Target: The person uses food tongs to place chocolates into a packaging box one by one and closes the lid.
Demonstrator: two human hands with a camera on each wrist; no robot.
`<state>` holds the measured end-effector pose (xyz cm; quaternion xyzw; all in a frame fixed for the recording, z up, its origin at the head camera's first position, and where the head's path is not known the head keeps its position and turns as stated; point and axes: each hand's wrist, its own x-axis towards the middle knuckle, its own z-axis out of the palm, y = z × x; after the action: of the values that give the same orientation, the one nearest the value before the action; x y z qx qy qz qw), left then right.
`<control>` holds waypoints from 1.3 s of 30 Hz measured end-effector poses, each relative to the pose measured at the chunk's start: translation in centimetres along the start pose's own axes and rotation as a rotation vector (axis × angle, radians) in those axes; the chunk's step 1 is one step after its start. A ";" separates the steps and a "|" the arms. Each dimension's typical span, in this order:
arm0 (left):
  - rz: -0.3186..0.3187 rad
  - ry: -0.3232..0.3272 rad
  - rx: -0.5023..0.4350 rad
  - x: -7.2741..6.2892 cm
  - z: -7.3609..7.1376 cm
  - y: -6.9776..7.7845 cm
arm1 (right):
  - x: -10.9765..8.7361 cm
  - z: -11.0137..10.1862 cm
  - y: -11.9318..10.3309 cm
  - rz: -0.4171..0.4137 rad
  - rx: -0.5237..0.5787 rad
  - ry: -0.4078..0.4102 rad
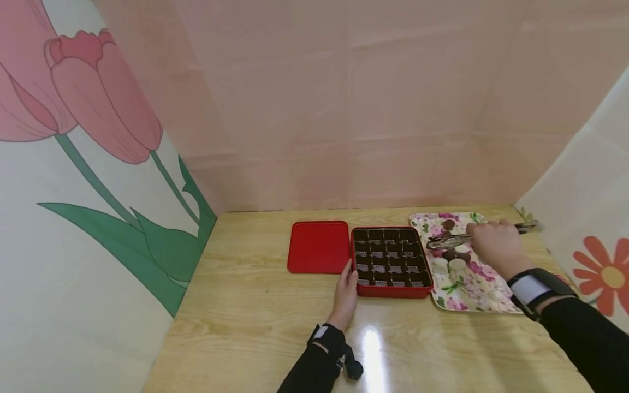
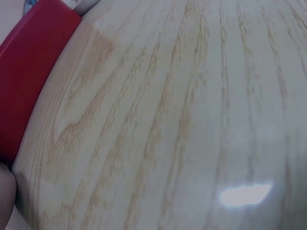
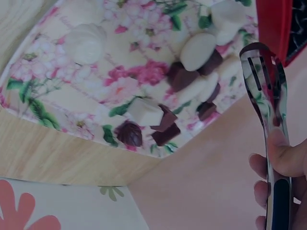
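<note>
My left hand (image 1: 345,295) rests its straight fingers along the left side of a red box (image 1: 393,292) with a dark compartment insert (image 1: 392,256). In the left wrist view, only a fingertip (image 2: 5,194) shows beside the red box wall (image 2: 36,62). My right hand (image 1: 498,245) grips metal tongs (image 3: 268,105) with slotted heads, held over a floral tray (image 1: 484,297). Nothing shows between the tong heads, which are close together. On the tray lie several dark and white chocolates, among them a white oval piece (image 3: 198,51) and a dark shell-shaped piece (image 3: 129,133).
A flat red lid (image 1: 318,247) lies on the wooden table (image 1: 236,322) left of the box. The tray stands right against the box's right side. A pale pink backdrop (image 1: 344,109) rises behind the table, with flower-printed panels on both sides.
</note>
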<state>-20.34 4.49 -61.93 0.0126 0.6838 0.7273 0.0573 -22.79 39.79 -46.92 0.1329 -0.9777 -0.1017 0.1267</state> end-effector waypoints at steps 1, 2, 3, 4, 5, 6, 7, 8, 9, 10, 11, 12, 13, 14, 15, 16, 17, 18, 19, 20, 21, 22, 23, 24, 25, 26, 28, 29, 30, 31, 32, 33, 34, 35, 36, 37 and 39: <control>-0.006 0.004 0.000 0.0 0.0 0.0 | 0.2 -0.4 0.0 0.002 0.005 0.000; -0.005 0.005 -0.002 0.0 -0.1 0.0 | 0.4 -0.8 0.0 0.001 0.009 0.008; -0.002 0.006 0.000 0.0 -0.1 0.0 | 0.7 -1.2 -0.1 -0.001 0.007 0.019; 0.001 0.007 0.003 0.0 -0.1 0.1 | 1.0 -1.6 -0.3 -0.003 0.007 0.027; 0.004 0.006 0.002 0.0 -0.1 0.1 | 1.3 -2.0 -0.6 -0.008 0.008 0.036; 0.002 0.009 0.004 0.0 0.0 0.1 | 1.6 -2.4 -0.9 -0.014 0.005 0.048; 0.000 0.009 0.003 0.0 0.0 0.2 | 1.9 -2.8 -1.3 -0.025 -0.002 0.067; 0.004 0.011 0.002 0.0 0.0 0.3 | 2.3 -3.2 -1.8 -0.035 -0.011 0.092; 0.008 0.013 0.000 -0.1 0.1 0.3 | 2.8 -3.5 -2.4 -0.047 -0.015 0.121; 0.012 0.016 -0.004 -0.1 0.0 0.4 | 3.3 -3.8 -3.1 -0.065 -0.015 0.155; 0.015 0.018 -0.009 -0.1 0.0 0.4 | 3.8 -3.9 -3.8 -0.079 -0.018 0.181; 0.019 0.021 -0.012 -0.2 0.0 0.5 | 4.4 -4.0 -4.5 -0.097 -0.016 0.225; 0.018 0.023 -0.017 -0.1 0.0 0.5 | 5.1 -4.0 -5.2 -0.116 -0.009 0.268; 0.021 0.025 -0.017 -0.1 -0.1 0.6 | 5.6 -4.1 -6.2 -0.129 -0.005 0.297; 0.022 0.027 -0.020 -0.1 -0.1 0.6 | 6.2 -4.1 -7.0 -0.143 0.002 0.316; 0.019 0.029 -0.019 0.0 -0.1 0.6 | 6.7 -4.1 -7.9 -0.154 -0.003 0.315; 0.016 0.028 -0.017 0.0 0.0 0.7 | 7.1 -4.1 -8.9 -0.159 -0.009 0.307; 0.012 0.030 -0.016 0.1 0.0 0.7 | 7.6 -4.0 -9.7 -0.167 -0.013 0.302; 0.009 0.033 -0.015 0.1 0.1 0.7 | 7.9 -4.0 -10.6 -0.169 -0.023 0.277; 0.010 0.031 -0.016 0.1 0.2 0.7 | 8.2 -4.0 -11.3 -0.168 -0.036 0.246; 0.009 0.027 -0.019 0.1 0.3 0.7 | 8.5 -3.9 -11.9 -0.168 -0.043 0.213; 0.008 0.024 -0.017 0.0 0.4 0.8 | 8.7 -3.8 -12.4 -0.166 -0.057 0.186; 0.003 0.022 -0.020 -0.1 0.5 0.7 | 9.0 -3.7 -12.9 -0.165 -0.062 0.173; 0.001 0.024 -0.021 -0.1 0.6 0.7 | 9.2 -3.6 -13.4 -0.163 -0.067 0.159; 0.000 0.023 -0.024 -0.2 0.7 0.5 | 9.3 -3.5 -13.8 -0.160 -0.070 0.150; -0.003 0.021 -0.027 -0.3 0.7 0.5 | 9.5 -3.3 -14.1 -0.158 -0.073 0.146; -0.011 0.026 -0.031 -0.4 0.7 0.3 | 9.8 -3.1 -14.6 -0.156 -0.077 0.142; -0.009 0.031 -0.030 -0.4 0.7 0.1 | 10.0 -3.0 -14.8 -0.155 -0.077 0.140; -0.002 0.032 -0.029 -0.4 0.7 0.1 | 10.1 -2.9 -15.0 -0.156 -0.076 0.140; -0.004 0.035 -0.030 -0.4 0.7 0.0 | 10.3 -2.8 -15.1 -0.157 -0.073 0.140; -0.008 0.038 -0.033 -0.3 0.7 0.0 | 10.4 -2.8 -15.3 -0.158 -0.076 0.131; -0.011 0.039 -0.034 -0.3 0.7 0.0 | 10.6 -2.7 -15.4 -0.160 -0.078 0.121; -0.013 0.040 -0.037 -0.2 0.7 0.0 | 10.8 -2.6 -15.6 -0.163 -0.086 0.105; -0.015 0.039 -0.039 -0.2 0.7 0.1 | 10.9 -2.6 -15.7 -0.166 -0.091 0.090; -0.023 0.036 -0.045 -0.1 0.7 0.1 | 11.1 -2.5 -15.8 -0.170 -0.103 0.069; -0.031 0.035 -0.047 -0.1 0.7 0.2 | 11.2 -2.5 -15.9 -0.174 -0.115 0.047; -0.034 0.025 -0.045 0.0 0.7 0.3 | 11.5 -2.3 -16.1 -0.179 -0.141 0.009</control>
<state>-20.27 5.21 -61.58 -0.0095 0.6682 0.7414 0.0611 -29.12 20.89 -45.94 0.2111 -0.9517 -0.1804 0.1307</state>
